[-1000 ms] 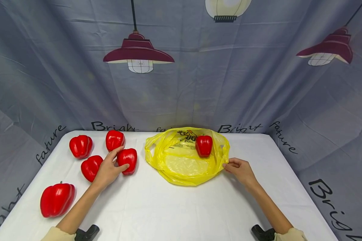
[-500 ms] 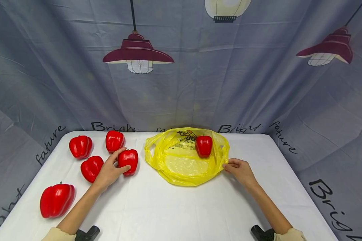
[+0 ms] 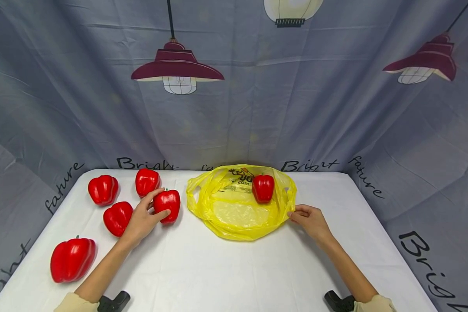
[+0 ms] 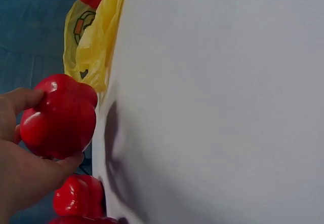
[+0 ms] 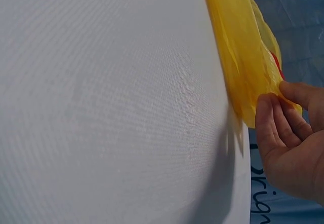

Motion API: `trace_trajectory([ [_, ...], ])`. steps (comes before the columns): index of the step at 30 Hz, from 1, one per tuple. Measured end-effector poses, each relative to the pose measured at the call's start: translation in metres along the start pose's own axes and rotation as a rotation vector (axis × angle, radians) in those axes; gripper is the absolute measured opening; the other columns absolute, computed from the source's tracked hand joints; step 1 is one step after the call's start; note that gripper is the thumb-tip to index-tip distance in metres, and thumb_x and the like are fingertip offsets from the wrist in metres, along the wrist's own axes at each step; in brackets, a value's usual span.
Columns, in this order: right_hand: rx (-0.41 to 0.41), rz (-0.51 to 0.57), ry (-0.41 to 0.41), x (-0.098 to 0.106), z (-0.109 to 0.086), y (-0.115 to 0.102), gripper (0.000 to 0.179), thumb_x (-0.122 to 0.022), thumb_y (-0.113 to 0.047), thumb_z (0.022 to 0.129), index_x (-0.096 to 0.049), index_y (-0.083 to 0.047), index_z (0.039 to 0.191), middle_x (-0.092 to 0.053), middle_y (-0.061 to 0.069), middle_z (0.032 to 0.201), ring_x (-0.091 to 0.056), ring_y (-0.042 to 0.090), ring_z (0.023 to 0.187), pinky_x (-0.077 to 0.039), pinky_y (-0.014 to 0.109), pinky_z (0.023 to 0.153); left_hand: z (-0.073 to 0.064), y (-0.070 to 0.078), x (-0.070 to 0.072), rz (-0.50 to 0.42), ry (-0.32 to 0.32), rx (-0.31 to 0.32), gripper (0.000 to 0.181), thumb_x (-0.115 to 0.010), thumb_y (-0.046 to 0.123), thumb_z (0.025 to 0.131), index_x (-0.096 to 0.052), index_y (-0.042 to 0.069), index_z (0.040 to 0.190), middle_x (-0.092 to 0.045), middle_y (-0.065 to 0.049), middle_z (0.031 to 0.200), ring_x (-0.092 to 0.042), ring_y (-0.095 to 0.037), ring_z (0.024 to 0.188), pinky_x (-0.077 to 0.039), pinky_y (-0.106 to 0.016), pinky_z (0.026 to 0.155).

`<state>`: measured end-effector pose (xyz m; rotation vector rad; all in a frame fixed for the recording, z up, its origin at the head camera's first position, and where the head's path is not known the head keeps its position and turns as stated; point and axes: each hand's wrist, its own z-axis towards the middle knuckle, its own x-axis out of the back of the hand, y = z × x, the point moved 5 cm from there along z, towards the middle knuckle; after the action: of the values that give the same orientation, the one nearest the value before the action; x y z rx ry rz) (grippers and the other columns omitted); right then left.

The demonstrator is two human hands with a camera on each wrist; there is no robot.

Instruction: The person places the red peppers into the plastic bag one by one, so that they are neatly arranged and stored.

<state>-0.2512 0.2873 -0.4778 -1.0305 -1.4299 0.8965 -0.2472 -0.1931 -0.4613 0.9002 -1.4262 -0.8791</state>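
From the head view, a person's left hand (image 3: 142, 219) grips a glossy, lobed red bell pepper (image 3: 167, 206) between fingers and thumb at the left of the table, while the right hand (image 3: 312, 221) pinches the rim of a thin, crinkled yellow plastic bag (image 3: 218, 227). One smooth pepper (image 3: 263, 189) sits inside, covering part of the print; four loose peppers (image 3: 73, 260) lie left of the bag. Beige sleeves (image 3: 76, 303) are cut off below. White cloth (image 3: 234, 277) spans the room between the forearms, and a narrow gap parts the gripped pepper from the bag.

In the left wrist view, the palm hides part of the rounded pepper; whether it touches the cloth is hard to tell. The bag runs off the top.

In the right wrist view, thumb and fingertips meet on translucent film near the cloth's edge; a sliver of red shows behind.
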Motion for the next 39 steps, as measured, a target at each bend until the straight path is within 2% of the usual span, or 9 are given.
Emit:
trace_trajectory([
  [4, 0.005, 0.014, -0.004, 0.000, 0.000, 0.000, 0.034, -0.071, -0.010, 0.093, -0.062, 0.014, 0.116, -0.071, 0.009, 0.091, -0.069, 0.019, 0.086, -0.058, 0.029, 0.081, 0.001, 0.011, -0.001, -0.026, 0.011, -0.041, 0.074, -0.075, 0.017, 0.089, -0.037, 0.018, 0.154, -0.030, -0.016, 0.156, -0.031, -0.043, 0.139, -0.048, -0.057, 0.097],
  [10, 0.002, 0.021, 0.000, -0.002, -0.001, 0.000, 0.031, -0.070, -0.008, 0.093, -0.063, 0.014, 0.115, -0.071, 0.009, 0.090, -0.069, 0.020, 0.086, -0.058, 0.029, 0.080, 0.002, 0.028, -0.013, -0.101, -0.038, -0.070, 0.074, -0.075, 0.015, 0.089, -0.038, 0.019, 0.153, -0.030, -0.015, 0.155, -0.031, -0.043, 0.139, -0.050, -0.055, 0.094],
  [17, 0.004, 0.008, -0.011, -0.002, 0.000, -0.001, 0.033, -0.069, -0.010, 0.094, -0.062, 0.014, 0.116, -0.070, 0.011, 0.092, -0.069, 0.022, 0.088, -0.058, 0.030, 0.081, 0.014, 0.043, -0.037, -0.132, -0.097, -0.115, 0.066, -0.073, 0.013, 0.090, -0.044, 0.019, 0.149, -0.039, -0.011, 0.151, -0.038, -0.041, 0.136, -0.051, -0.053, 0.095],
  [28, -0.014, -0.005, -0.007, -0.001, 0.000, -0.002, 0.036, -0.070, -0.013, 0.095, -0.061, 0.012, 0.119, -0.071, 0.010, 0.094, -0.069, 0.023, 0.089, -0.058, 0.028, 0.081, 0.035, 0.060, -0.082, -0.212, -0.200, -0.158, 0.067, -0.073, 0.009, 0.090, -0.043, 0.012, 0.150, -0.039, -0.011, 0.152, -0.043, -0.040, 0.133, -0.051, -0.050, 0.096],
  [35, -0.012, -0.003, -0.008, -0.001, 0.001, 0.000, 0.035, -0.070, -0.012, 0.094, -0.062, 0.012, 0.117, -0.071, 0.011, 0.093, -0.069, 0.024, 0.090, -0.058, 0.028, 0.081, 0.048, 0.065, -0.107, -0.211, -0.193, -0.133, 0.067, -0.075, 0.009, 0.088, -0.047, 0.016, 0.148, -0.041, -0.012, 0.150, -0.045, -0.040, 0.131, -0.052, -0.050, 0.094],
  [39, -0.006, 0.000, -0.010, 0.000, 0.001, 0.000, 0.033, -0.069, -0.011, 0.094, -0.062, 0.013, 0.116, -0.071, 0.011, 0.093, -0.069, 0.024, 0.089, -0.058, 0.029, 0.082, 0.056, 0.068, -0.119, -0.226, -0.202, -0.132, 0.067, -0.074, 0.008, 0.088, -0.047, 0.014, 0.149, -0.043, -0.011, 0.149, -0.046, -0.040, 0.130, -0.052, -0.049, 0.095],
])
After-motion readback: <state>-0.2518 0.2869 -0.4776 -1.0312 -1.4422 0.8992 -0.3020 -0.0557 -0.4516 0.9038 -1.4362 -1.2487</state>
